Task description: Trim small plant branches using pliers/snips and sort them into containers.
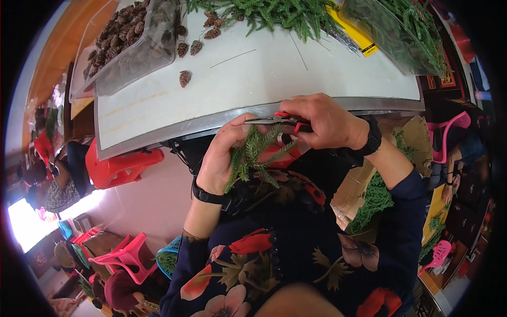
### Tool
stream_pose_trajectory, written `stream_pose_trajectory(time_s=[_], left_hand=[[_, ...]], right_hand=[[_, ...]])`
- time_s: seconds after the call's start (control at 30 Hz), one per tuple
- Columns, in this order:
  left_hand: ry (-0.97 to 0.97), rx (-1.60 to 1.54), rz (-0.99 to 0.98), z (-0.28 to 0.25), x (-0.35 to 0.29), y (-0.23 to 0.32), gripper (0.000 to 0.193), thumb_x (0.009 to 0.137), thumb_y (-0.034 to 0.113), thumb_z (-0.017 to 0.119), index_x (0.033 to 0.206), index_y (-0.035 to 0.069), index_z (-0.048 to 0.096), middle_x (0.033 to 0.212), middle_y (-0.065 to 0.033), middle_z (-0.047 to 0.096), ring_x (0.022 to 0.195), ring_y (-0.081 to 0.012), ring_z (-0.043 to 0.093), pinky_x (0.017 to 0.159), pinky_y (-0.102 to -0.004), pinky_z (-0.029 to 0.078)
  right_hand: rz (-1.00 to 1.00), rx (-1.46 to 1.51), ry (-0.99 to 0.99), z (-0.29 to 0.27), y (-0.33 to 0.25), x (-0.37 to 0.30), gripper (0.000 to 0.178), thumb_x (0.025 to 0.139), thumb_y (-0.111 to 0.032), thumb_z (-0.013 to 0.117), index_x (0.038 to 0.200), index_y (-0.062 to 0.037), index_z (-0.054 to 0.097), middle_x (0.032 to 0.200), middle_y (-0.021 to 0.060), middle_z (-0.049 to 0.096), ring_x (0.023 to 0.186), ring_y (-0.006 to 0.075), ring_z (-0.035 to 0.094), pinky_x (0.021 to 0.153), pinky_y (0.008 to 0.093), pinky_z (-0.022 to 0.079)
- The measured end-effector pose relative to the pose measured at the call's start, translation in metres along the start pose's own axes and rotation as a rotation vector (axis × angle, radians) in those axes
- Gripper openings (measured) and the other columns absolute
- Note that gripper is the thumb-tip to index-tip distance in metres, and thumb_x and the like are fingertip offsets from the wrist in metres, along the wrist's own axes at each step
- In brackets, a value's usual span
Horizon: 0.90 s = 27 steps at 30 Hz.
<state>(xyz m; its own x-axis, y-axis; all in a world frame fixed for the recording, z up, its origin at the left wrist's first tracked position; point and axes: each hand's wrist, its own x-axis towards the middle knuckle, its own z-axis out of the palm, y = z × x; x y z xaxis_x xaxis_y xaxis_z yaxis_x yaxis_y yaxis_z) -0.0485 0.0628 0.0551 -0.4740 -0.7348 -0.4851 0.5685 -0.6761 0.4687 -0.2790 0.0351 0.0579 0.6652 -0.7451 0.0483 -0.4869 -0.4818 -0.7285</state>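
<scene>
In front of my body, just off the near edge of the table, my left hand is closed around a green artificial pine sprig. Its needled tips hang down below the fingers. My right hand grips a pair of pliers with red handles. The metal jaws point left and reach the fingertips of my left hand, at the top of the sprig. What lies between the jaws is too small to make out. Both wrists wear black bands.
On the white table stands a clear bin of pine cones, with loose cones and thin wires nearby. Green sprigs, a yellow package and another bin lie beyond. A cardboard box holds greenery. Other people sit around.
</scene>
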Motion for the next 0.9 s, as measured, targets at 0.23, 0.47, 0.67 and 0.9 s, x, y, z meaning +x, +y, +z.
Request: stream_pose_trajectory(time_s=[0.23, 0.47, 0.67, 0.9], left_hand=[[0.059, 0.447, 0.324, -0.025, 0.009, -0.004, 0.013, 0.094, 0.007, 0.051, 0.102, 0.001, 0.060, 0.090, -0.0009, 0.061, 0.073, -0.0048, 0.051, 0.064, -0.0187, 0.041], [0.171, 0.562, 0.467, -0.015, 0.009, -0.006, 0.011, 0.094, 0.006, 0.055, 0.102, 0.000, 0.059, 0.086, 0.0012, 0.060, 0.074, -0.0039, 0.049, 0.067, -0.0196, 0.040], [0.287, 0.922, 0.772, -0.017, 0.010, -0.011, 0.015, 0.090, 0.003, 0.063, 0.103, -0.002, 0.059, 0.087, -0.0042, 0.062, 0.077, -0.0091, 0.054, 0.070, -0.0236, 0.045], [0.355, 1.088, 0.919, -0.017, 0.011, -0.013, 0.019, 0.087, 0.003, 0.068, 0.102, -0.002, 0.060, 0.088, -0.0099, 0.063, 0.078, -0.0156, 0.059, 0.072, -0.0269, 0.048]], right_hand=[[0.336, 0.325, 0.023, -0.010, -0.018, -0.003, 0.028, 0.084, -0.013, 0.072, 0.102, 0.0021, 0.058, 0.090, 0.0181, 0.065, 0.078, 0.0362, 0.063, 0.070, 0.0350, 0.051], [0.260, 0.194, 0.112, 0.009, -0.031, -0.010, 0.027, 0.086, -0.016, 0.070, 0.103, 0.0027, 0.058, 0.086, 0.0203, 0.064, 0.075, 0.0390, 0.061, 0.068, 0.0381, 0.049], [0.266, 0.031, 0.122, 0.014, -0.034, -0.012, 0.027, 0.086, -0.018, 0.068, 0.102, 0.0026, 0.059, 0.082, 0.0216, 0.062, 0.076, 0.0423, 0.058, 0.066, 0.0436, 0.046], [0.272, 0.112, 0.163, 0.018, -0.037, -0.009, 0.029, 0.087, -0.020, 0.067, 0.101, 0.0028, 0.058, 0.080, 0.0223, 0.061, 0.077, 0.0434, 0.058, 0.067, 0.0448, 0.046]])
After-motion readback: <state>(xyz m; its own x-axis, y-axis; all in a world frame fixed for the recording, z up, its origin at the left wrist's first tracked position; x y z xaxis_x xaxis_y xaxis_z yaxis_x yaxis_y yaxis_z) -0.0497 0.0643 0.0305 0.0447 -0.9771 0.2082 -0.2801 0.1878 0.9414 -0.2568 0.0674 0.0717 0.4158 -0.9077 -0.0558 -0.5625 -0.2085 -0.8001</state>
